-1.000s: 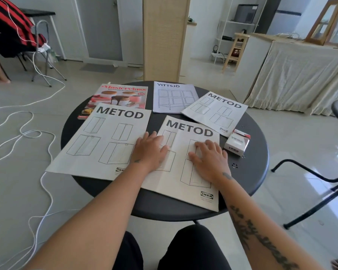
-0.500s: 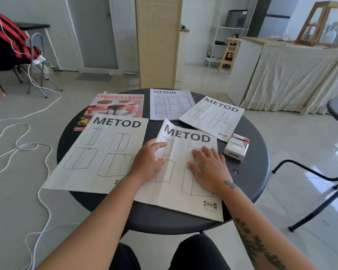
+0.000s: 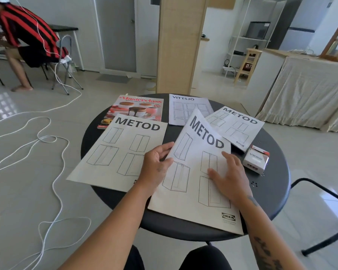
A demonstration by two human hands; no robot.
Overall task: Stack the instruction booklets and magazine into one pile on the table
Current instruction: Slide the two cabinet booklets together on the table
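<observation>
Head view: left hand grip pinches near METOD booklet at its 9 o'clock edge, lifting it off counter; right hand flat on it, fingers spread, holding nothing.

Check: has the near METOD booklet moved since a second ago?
Yes. The near METOD booklet, flat before, has its left edge lifted by the left hand, its top now overlapping the VITTSJÖ booklet.
</observation>
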